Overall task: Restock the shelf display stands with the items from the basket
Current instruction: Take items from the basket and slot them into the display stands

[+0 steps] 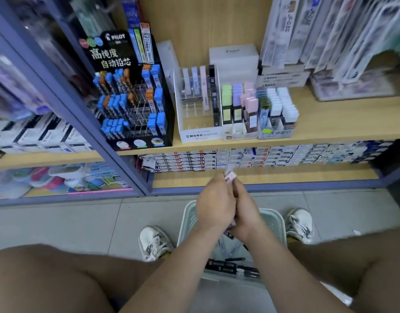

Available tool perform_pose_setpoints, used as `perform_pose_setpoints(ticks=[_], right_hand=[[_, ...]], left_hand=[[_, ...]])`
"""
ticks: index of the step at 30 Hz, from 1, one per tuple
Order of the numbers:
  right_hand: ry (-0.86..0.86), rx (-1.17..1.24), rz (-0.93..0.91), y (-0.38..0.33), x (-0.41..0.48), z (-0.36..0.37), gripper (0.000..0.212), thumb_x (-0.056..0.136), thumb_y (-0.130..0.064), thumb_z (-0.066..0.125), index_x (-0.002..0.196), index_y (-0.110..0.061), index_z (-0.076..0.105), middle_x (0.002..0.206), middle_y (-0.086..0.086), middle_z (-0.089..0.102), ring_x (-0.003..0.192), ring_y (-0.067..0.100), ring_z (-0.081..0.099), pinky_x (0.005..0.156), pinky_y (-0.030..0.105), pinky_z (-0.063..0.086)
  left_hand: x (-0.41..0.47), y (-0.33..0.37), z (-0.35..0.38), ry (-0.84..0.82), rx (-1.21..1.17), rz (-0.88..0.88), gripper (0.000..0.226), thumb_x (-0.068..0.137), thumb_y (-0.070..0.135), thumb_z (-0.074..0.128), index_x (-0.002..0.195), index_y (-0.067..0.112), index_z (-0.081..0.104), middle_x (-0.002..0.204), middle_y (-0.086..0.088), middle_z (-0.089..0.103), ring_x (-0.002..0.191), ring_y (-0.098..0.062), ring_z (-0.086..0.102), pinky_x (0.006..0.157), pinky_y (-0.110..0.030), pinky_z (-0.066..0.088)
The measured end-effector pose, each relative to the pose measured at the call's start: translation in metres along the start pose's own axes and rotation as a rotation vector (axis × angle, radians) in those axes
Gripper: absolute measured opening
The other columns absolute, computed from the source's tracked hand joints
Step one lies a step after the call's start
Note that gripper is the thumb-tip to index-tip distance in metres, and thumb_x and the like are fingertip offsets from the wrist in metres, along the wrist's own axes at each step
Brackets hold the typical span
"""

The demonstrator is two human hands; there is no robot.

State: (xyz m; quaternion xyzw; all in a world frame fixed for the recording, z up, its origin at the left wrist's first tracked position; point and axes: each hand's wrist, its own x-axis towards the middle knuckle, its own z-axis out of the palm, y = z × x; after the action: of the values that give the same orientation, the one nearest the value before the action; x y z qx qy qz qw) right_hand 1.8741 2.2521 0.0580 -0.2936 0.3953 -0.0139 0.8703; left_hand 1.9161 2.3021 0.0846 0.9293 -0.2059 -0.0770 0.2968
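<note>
- pink case (230,176) is held at the fingertips, over the floor in front of the lowest shelf; its long axis runs up and away from the person, with the free end tilted slightly left toward the shelves.
- left hand (215,206) and right hand (246,211) are pressed together, both curled round the pink case; a purple edge is seen between the palms lower down, but what it is cannot be told.
- pale basket (190,218) is set on the floor between two white shoes, directly below the hands; dark slim packs (226,266) are lying in it.
- white mono stand (201,135) on the wooden shelf (330,123) is partly filled: a few upright cases along the back row and right side, clear dividers bare in front.
- just to its right, a small stand (237,132) is packed with green, purple and pink cases standing upright.
- black pilot stand (113,55) at the left is holding blue and orange tubes, with several slots open.
</note>
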Motion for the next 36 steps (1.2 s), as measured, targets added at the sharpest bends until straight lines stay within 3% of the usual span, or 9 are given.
perform_pose_setpoints(ticks=[2,5,10,17,20,26,30,33,36], right_hand=[[-0.116,0.035,0.015,-0.011,-0.005,0.004,0.042,0.076,-0.062,0.069,0.076,-0.020,0.068,0.062,0.008,0.050,0.056,0.023,0.046,0.051,0.027,0.036],[-0.259,0.066,-0.033,-0.038,-0.017,0.012,0.034,0.088,-0.036,0.061,0.110,-0.011,0.069,0.087,0.013,0.070,0.071,0.022,0.067,0.056,0.029,0.056],[-0.368,0.047,-0.149,-0.087,-0.046,0.033,0.039,0.083,0.004,0.058,0.122,-0.003,0.060,0.097,0.023,0.072,0.080,0.031,0.072,0.059,0.026,0.060],[-0.272,-0.040,-0.244,-0.153,-0.062,0.080,0.017,0.094,0.005,0.049,0.096,-0.006,0.061,0.065,0.013,0.057,0.069,0.029,0.062,0.040,0.020,0.048],[-0.200,-0.117,-0.212,-0.178,-0.061,0.098,0.011,0.092,-0.010,0.052,0.081,-0.009,0.054,0.056,0.007,0.045,0.046,0.018,0.049,0.038,0.015,0.036],[-0.144,-0.562,-0.277,-0.198,-0.041,0.110,0.060,0.077,-0.073,0.059,0.071,-0.013,0.062,0.049,0.006,0.044,0.049,0.020,0.035,0.043,0.021,0.020],[-0.206,-0.651,-0.419,-0.188,-0.022,0.112,0.043,0.084,-0.044,0.070,0.094,-0.005,0.057,0.060,0.010,0.049,0.051,0.016,0.035,0.042,0.022,0.020],[-0.191,-0.571,-0.470,-0.187,-0.011,0.113,0.021,0.092,-0.030,0.064,0.085,-0.011,0.058,0.068,0.012,0.045,0.049,0.015,0.036,0.040,0.021,0.024],[-0.197,-0.532,-0.502,-0.189,-0.007,0.114,0.022,0.096,-0.028,0.060,0.078,-0.015,0.058,0.057,0.011,0.045,0.039,0.018,0.040,0.037,0.018,0.024]], left_hand=[[0.004,0.008,-0.012,0.011,-0.059,0.011,0.020,0.099,0.028,0.040,0.099,0.011,0.052,0.093,-0.009,0.060,0.087,-0.028,0.057,0.071,-0.038,0.046],[0.012,0.022,-0.044,-0.025,-0.415,-0.097,0.021,0.099,0.027,0.044,0.091,0.011,0.054,0.088,-0.007,0.061,0.086,-0.027,0.059,0.077,-0.040,0.048],[0.031,0.035,-0.113,-0.242,-0.942,-0.182,0.017,0.100,0.018,0.046,0.091,0.011,0.060,0.060,0.003,0.059,0.045,-0.006,0.052,0.044,-0.019,0.044],[0.067,0.045,-0.163,-0.398,-0.890,-0.029,0.011,0.099,0.017,0.048,0.100,0.008,0.054,0.070,-0.005,0.058,0.049,-0.013,0.044,0.041,-0.019,0.032],[0.081,0.060,-0.162,-0.434,-0.894,0.031,0.015,0.099,0.019,0.047,0.107,0.006,0.050,0.068,-0.006,0.058,0.046,-0.014,0.043,0.040,-0.020,0.032],[0.097,0.080,-0.143,-0.380,-0.881,0.077,0.013,0.101,0.026,0.044,0.109,0.017,0.048,0.062,-0.007,0.052,0.042,-0.013,0.039,0.041,-0.022,0.030],[0.112,0.069,-0.129,-0.189,-0.626,0.172,0.007,0.099,0.022,0.041,0.104,0.019,0.044,0.065,0.003,0.051,0.047,-0.005,0.043,0.046,-0.022,0.034],[0.121,0.061,-0.124,-0.125,-0.439,0.269,0.009,0.100,0.031,0.037,0.105,0.025,0.041,0.072,0.005,0.056,0.055,-0.007,0.050,0.054,-0.028,0.039],[0.123,0.062,-0.126,-0.178,-0.438,0.280,0.008,0.101,0.032,0.035,0.107,0.029,0.039,0.077,0.000,0.059,0.051,-0.010,0.051,0.053,-0.030,0.042]])
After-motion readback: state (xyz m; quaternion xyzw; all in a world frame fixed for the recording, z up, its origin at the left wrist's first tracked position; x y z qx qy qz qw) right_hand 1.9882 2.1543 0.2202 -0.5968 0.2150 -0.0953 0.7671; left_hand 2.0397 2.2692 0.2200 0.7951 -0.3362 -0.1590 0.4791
